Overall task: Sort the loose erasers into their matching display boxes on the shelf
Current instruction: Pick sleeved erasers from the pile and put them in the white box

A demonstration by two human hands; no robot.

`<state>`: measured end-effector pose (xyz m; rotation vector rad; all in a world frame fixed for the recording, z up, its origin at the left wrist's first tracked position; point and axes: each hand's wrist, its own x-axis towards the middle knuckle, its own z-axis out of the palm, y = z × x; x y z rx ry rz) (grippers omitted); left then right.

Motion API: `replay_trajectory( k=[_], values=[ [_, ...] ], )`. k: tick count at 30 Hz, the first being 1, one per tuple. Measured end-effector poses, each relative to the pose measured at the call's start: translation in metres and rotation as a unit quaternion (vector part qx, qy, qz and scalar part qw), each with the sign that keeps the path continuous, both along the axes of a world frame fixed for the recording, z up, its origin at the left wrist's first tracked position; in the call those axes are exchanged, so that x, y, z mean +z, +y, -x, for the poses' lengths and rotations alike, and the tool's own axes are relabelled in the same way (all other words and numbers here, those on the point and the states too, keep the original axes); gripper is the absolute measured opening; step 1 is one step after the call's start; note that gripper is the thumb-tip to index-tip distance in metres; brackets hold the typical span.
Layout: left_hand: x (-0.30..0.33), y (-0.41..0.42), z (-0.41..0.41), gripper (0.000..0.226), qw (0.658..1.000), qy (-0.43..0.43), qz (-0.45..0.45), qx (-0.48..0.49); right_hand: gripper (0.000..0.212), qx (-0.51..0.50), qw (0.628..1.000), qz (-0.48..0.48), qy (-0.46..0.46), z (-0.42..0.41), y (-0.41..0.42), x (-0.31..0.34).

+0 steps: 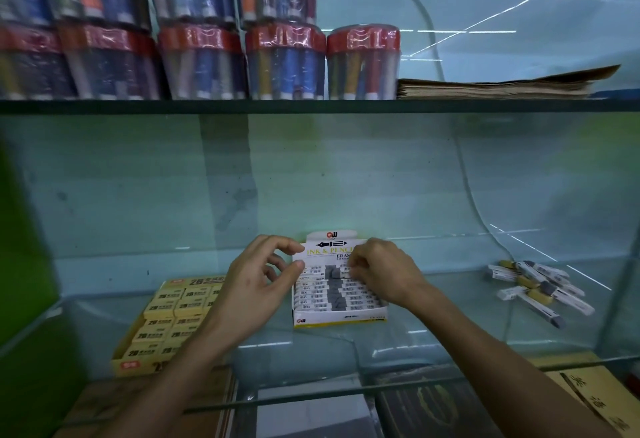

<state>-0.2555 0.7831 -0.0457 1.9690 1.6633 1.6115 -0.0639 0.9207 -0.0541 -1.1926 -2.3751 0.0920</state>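
Glass shelf (104, 306), teal wall behind; left hand (258, 274) fingers apart, right hand (379, 269) seemingly pinching eraser in white box (339, 318)

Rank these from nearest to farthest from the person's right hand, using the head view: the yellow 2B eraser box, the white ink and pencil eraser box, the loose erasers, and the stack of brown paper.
1. White ink and pencil eraser box: directly under the right hand.
2. Loose erasers: to its right, same shelf.
3. Yellow 2B eraser box: far left, beyond the left hand.
4. Stack of brown paper: shelf above.
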Motion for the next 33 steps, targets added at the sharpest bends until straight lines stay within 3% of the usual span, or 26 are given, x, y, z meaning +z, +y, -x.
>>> replay_trajectory(
  k=[7, 17, 28, 33],
  values=[
    [0.0, -0.002, -0.002, 0.015, 1.0, 0.001, -0.003, -0.005, 0.006, -0.02, 1.0, -0.014, 0.006, 0.004, 0.001, -0.001],
    [-0.009, 0.017, -0.042, 0.017, 0.996, -0.015, 0.004, -0.083, 0.009, -0.028, 0.991, -0.052, 0.12, -0.07, -0.028, -0.015],
    [-0.012, 0.057, -0.129, 0.017, 0.978, 0.005, 0.023, -0.208, 0.017, -0.223, 0.965, -0.048, 0.131, -0.196, -0.04, -0.027],
    [-0.012, 0.07, -0.16, 0.012, 0.971, 0.03, 0.044, -0.235, 0.036, -0.286, 0.953, 0.007, 0.098, -0.227, -0.046, -0.033]
  ],
)
